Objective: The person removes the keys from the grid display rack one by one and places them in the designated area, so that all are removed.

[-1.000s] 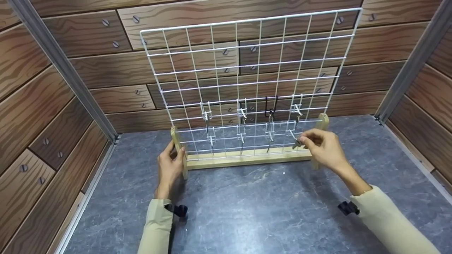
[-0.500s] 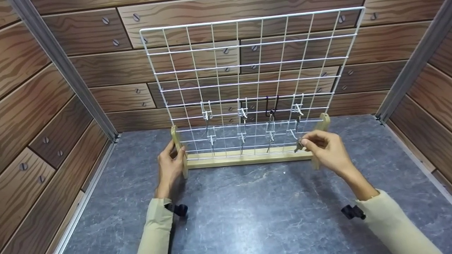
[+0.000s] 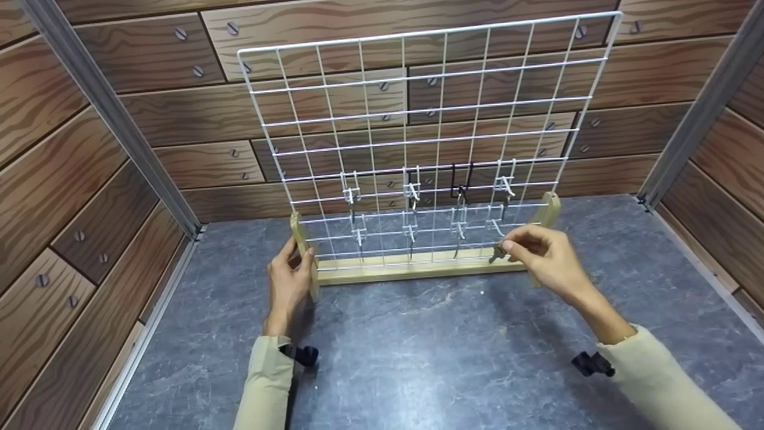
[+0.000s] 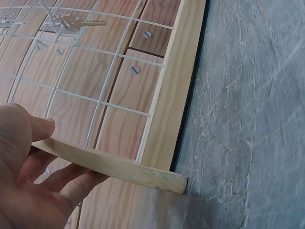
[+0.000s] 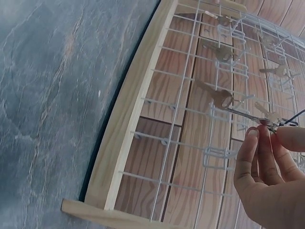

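A white wire grid panel stands in a pale wooden base. Several keys hang from its hooks in two rows, one of them a key near the left end. My left hand grips the left wooden upright between thumb and fingers. My right hand pinches a key between thumb and fingertips, its lower part pointing down. Just above the fingertips is the lower right hook; whether the key touches it cannot be told. The right fingertips hide the key's top.
A black hook stands out among the white ones in the upper row. The right wooden upright is behind the right hand. Wood-patterned walls enclose the grey marbled tabletop.
My right hand shifts slightly right, then back left and a little lower, with the key still pinched. The left hand keeps its grip on the upright.
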Demonstrator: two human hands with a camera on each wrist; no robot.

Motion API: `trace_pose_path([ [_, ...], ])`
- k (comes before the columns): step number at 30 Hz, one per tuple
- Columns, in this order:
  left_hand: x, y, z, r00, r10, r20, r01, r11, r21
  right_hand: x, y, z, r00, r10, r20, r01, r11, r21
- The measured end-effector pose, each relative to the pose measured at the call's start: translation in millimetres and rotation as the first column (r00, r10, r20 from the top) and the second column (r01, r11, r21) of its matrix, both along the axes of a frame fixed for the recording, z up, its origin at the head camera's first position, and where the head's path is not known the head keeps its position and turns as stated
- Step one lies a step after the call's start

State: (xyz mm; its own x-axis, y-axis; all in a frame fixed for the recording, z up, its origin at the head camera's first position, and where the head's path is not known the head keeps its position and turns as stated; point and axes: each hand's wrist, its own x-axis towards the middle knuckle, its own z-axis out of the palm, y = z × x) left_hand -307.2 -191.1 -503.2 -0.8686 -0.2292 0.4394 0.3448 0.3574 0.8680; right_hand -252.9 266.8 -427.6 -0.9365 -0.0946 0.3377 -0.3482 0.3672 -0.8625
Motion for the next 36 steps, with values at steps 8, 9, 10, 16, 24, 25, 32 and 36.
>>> trace_pose_path([
  [8, 0.7, 0.7, 0.4, 1.000, -0.002, -0.002, 0.002, 1.000, 0.012, -1.1, -12.7, 0.7, 0.998, 0.046, 0.030, -0.044, 0.997, -0.071],
  [9, 0.7, 0.6, 0.3, 1.000, -0.002, -0.003, 0.002, 1.000, 0.012, -1.3, -14.1, 0.6, 0.998, 0.053, 0.036, -0.051, 0.996, -0.078],
  [10, 0.6, 0.5, 0.4, 1.000, -0.003, -0.005, 0.003, 1.000, 0.012, -1.5, -15.5, 0.4, 0.997, 0.062, 0.042, -0.058, 0.994, -0.088],
  [16, -0.7, 0.0, 1.0, 1.000, -0.011, -0.018, 0.011, 1.000, 0.015, -1.4, -24.4, -1.5, 0.992, 0.110, 0.057, -0.101, 0.985, -0.140],
  [24, -1.4, -0.9, -0.3, 1.000, -0.013, -0.024, 0.014, 1.000, 0.009, 1.3, -34.7, -2.9, 0.985, 0.144, 0.092, -0.127, 0.979, -0.162],
  [25, -1.6, -1.1, -0.8, 1.000, -0.012, -0.025, 0.012, 1.000, 0.006, 1.5, -35.8, -3.4, 0.985, 0.145, 0.094, -0.128, 0.979, -0.160],
  [32, -0.1, -0.6, -0.2, 1.000, -0.001, -0.013, 0.001, 1.000, -0.001, 1.5, -42.3, -8.3, 0.982, 0.150, 0.112, -0.131, 0.979, -0.158],
  [36, 0.1, -0.3, -0.6, 1.000, -0.007, -0.014, 0.007, 1.000, 0.007, 0.6, -46.2, -11.1, 0.981, 0.155, 0.119, -0.134, 0.977, -0.164],
])
